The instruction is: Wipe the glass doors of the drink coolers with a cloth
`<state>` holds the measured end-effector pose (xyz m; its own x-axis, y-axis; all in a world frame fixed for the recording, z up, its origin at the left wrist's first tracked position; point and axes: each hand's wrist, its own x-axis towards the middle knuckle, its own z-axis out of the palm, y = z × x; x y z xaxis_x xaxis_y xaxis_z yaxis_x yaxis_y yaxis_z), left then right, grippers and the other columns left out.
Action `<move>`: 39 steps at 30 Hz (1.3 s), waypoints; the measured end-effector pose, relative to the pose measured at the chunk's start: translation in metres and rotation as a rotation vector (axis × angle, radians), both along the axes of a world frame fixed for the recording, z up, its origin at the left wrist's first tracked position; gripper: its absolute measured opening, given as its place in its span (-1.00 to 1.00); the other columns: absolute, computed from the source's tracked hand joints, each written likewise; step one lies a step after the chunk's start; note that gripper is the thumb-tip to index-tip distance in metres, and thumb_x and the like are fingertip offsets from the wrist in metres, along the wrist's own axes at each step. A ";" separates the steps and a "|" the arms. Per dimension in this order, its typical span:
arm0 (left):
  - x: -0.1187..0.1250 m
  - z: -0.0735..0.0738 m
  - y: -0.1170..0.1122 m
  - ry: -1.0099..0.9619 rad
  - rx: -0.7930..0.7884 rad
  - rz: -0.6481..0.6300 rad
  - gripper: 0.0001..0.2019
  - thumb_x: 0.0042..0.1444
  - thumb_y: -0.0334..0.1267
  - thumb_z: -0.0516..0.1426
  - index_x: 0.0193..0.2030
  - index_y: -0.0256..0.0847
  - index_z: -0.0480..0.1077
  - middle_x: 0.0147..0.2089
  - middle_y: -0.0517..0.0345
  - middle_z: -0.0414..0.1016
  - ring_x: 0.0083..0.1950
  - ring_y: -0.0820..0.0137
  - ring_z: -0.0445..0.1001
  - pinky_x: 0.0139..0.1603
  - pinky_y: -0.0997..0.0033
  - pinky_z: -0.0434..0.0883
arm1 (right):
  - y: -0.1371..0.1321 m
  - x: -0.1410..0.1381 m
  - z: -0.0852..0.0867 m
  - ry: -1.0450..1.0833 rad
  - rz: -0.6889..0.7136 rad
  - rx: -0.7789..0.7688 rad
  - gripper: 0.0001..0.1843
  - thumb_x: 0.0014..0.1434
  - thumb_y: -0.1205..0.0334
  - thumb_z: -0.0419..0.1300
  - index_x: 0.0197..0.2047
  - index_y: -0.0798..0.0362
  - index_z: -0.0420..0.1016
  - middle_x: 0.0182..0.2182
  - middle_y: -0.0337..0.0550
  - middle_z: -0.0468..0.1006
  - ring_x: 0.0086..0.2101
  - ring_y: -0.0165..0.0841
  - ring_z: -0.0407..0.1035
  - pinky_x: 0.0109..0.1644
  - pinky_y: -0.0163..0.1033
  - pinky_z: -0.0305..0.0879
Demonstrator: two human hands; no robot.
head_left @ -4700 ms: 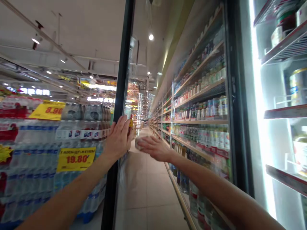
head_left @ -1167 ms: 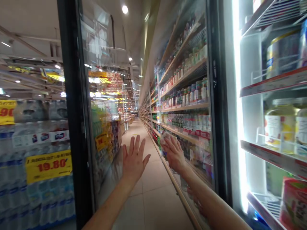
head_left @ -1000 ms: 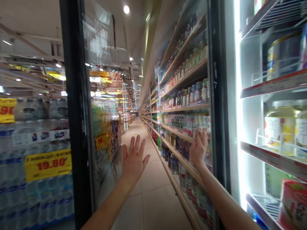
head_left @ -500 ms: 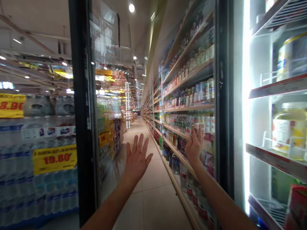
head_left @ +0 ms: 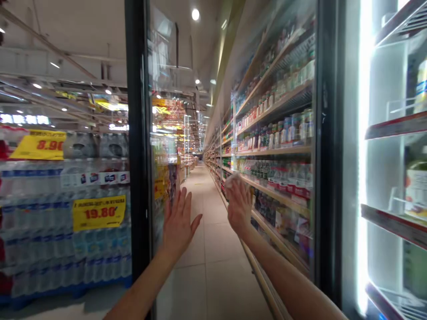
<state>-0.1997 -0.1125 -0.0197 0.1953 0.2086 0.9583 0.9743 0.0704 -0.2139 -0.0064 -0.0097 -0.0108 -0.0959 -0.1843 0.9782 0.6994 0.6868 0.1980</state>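
Observation:
In front of me stands a glass door [head_left: 200,289] in a black frame, with shelves of bottles and an aisle showing in the pane. My left hand [head_left: 179,218] is raised flat toward the glass, fingers and thumb spread, holding nothing. On the right, my right hand [head_left: 239,206] presses a pale crumpled cloth [head_left: 233,180] to the pane under its fingers. Part of the cloth shows above the fingertips; the rest is hidden by the hand.
Left of the door frame [head_left: 136,133] are stacked packs of bottled water [head_left: 36,240] with a yellow price sign [head_left: 99,213]. To the right, a lit cooler has wire shelves [head_left: 393,226] holding bottles.
My right hand has slid left across the glass with the cloth, nearer my left hand. My left hand stays spread. The view has turned slightly left.

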 end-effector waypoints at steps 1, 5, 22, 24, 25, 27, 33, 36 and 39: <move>-0.002 -0.002 -0.002 0.023 0.000 0.009 -0.35 0.20 -0.10 -0.03 0.35 -0.33 -0.13 0.33 -0.19 0.06 0.37 0.17 -0.01 0.31 0.03 -0.04 | -0.004 -0.008 -0.001 -0.120 0.005 0.019 -0.37 0.16 0.49 -0.09 0.29 -0.03 0.10 0.23 -0.14 0.23 0.31 -0.25 -0.20 0.34 0.07 -0.13; -0.012 -0.014 -0.011 0.153 -0.032 0.047 -0.36 0.20 -0.15 -0.03 0.35 -0.35 -0.14 0.31 -0.15 0.12 0.35 0.19 0.05 0.32 0.10 -0.05 | -0.014 -0.035 0.023 -0.220 0.015 0.014 -0.41 0.16 0.50 -0.08 0.24 -0.05 0.19 0.21 -0.18 0.28 0.31 -0.31 -0.21 0.35 0.04 -0.17; -0.065 -0.029 -0.075 0.021 0.018 0.117 -0.35 0.19 -0.18 -0.01 0.36 -0.33 -0.16 0.33 -0.23 0.08 0.38 0.16 -0.04 0.31 0.02 0.02 | -0.057 -0.129 0.036 -0.494 0.129 0.038 -0.56 0.23 0.38 -0.03 0.17 0.03 0.28 0.25 -0.17 0.21 0.30 -0.25 -0.14 0.34 0.04 -0.10; -0.067 -0.035 -0.079 0.029 0.029 0.121 -0.35 0.19 -0.19 -0.01 0.35 -0.33 -0.15 0.32 -0.22 0.10 0.38 0.17 -0.03 0.31 0.05 0.02 | -0.060 -0.125 -0.012 -0.683 0.148 0.123 -0.56 0.25 0.31 -0.02 0.19 0.06 0.26 0.25 -0.17 0.19 0.29 -0.29 -0.09 0.32 -0.03 -0.02; -0.069 -0.038 -0.081 0.033 0.031 0.125 -0.35 0.18 -0.19 0.00 0.35 -0.34 -0.15 0.32 -0.22 0.10 0.38 0.18 -0.03 0.31 0.06 0.03 | -0.060 -0.121 -0.033 -0.761 0.157 0.175 -0.58 0.27 0.28 -0.04 0.18 0.05 0.28 0.24 -0.19 0.21 0.27 -0.34 -0.04 0.31 -0.10 0.02; -0.072 -0.043 -0.083 0.044 0.032 0.127 -0.35 0.18 -0.20 0.00 0.35 -0.35 -0.14 0.31 -0.23 0.12 0.38 0.19 -0.03 0.31 0.07 0.02 | -0.056 -0.109 -0.059 -0.807 0.180 0.215 -0.61 0.29 0.26 -0.07 0.16 0.00 0.30 0.23 -0.26 0.25 0.25 -0.43 0.00 0.30 -0.18 0.04; -0.060 -0.052 -0.072 0.038 -0.016 0.057 -0.35 0.19 -0.18 -0.02 0.36 -0.34 -0.16 0.32 -0.23 0.09 0.38 0.17 -0.04 0.31 0.04 0.04 | -0.038 -0.063 -0.024 -0.297 0.069 -0.024 -0.51 0.19 0.48 -0.04 0.17 0.03 0.30 0.17 -0.11 0.33 0.31 -0.29 -0.17 0.32 0.05 -0.07; -0.043 -0.054 -0.059 0.063 -0.037 0.005 -0.35 0.19 -0.18 -0.02 0.36 -0.32 -0.18 0.32 -0.22 0.09 0.38 0.18 -0.04 0.31 0.04 0.02 | -0.040 -0.046 -0.043 -0.377 0.064 -0.030 -0.53 0.19 0.46 -0.02 0.15 -0.02 0.33 0.18 -0.15 0.32 0.29 -0.32 -0.12 0.31 0.00 -0.03; -0.028 -0.051 -0.043 0.091 -0.055 -0.020 -0.34 0.19 -0.18 -0.02 0.36 -0.31 -0.20 0.32 -0.21 0.10 0.38 0.19 -0.03 0.30 0.03 0.04 | -0.037 -0.037 -0.069 -0.488 0.065 0.008 -0.55 0.20 0.42 0.00 0.13 -0.08 0.33 0.19 -0.24 0.31 0.27 -0.39 -0.04 0.29 -0.10 0.03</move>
<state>-0.2281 -0.1551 -0.0711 0.2856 0.2558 0.9236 0.9518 0.0369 -0.3045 -0.0431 -0.0470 -0.0795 -0.5310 -0.2123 0.8203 0.4795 0.7229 0.4975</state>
